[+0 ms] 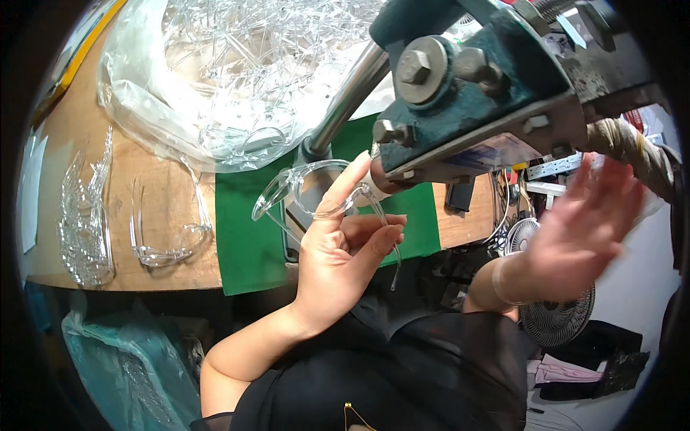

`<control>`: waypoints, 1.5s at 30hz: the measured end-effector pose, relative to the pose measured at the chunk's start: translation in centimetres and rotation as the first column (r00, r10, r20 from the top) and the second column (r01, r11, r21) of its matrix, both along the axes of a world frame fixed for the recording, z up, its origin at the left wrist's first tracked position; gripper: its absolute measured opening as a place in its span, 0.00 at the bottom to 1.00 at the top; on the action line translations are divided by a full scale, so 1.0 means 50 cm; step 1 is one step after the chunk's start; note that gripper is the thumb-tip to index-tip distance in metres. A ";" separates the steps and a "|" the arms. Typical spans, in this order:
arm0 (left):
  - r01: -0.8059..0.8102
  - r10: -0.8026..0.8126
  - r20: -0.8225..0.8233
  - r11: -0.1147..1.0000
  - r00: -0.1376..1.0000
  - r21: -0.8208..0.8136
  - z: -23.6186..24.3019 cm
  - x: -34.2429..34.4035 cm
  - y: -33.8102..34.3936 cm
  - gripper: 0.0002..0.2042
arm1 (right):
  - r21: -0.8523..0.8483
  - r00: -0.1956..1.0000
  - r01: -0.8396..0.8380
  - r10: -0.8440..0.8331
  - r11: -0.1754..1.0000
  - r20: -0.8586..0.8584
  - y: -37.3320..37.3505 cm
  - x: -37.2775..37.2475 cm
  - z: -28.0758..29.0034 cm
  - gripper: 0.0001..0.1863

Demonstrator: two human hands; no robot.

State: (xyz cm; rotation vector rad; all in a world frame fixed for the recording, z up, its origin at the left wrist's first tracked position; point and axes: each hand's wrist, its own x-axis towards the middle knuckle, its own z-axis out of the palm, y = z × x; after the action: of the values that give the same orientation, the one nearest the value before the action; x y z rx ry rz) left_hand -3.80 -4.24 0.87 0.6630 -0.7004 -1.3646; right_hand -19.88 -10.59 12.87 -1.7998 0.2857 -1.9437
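My left hand is closed on a clear plastic eyeglass frame, its index finger stretched along it. One temple arm hangs down past my thumb. The frame is up against the lower end of a dark green hand press; my fingers hide the exact contact. My right hand is raised at the right, blurred by motion, its fingers stretched out and nothing seen in them. Just above it is the press's cloth-wrapped lever.
A large plastic bag full of clear frames stands behind. A stack of clear frames and a single frame lie on the wooden table. Green cloth lies under the press. A fan and cables are at the right.
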 end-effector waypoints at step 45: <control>-0.031 0.062 0.460 0.997 0.886 -0.074 -0.038 0.076 0.092 0.27 | 0.377 0.569 -0.204 0.422 0.904 -0.705 0.052 0.103 -0.210 0.08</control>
State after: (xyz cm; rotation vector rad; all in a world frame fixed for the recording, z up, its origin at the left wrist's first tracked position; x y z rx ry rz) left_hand 0.02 0.37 -1.01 0.9623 -1.0972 -1.1397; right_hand -14.71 -8.01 2.37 -2.2225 0.4247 -0.7297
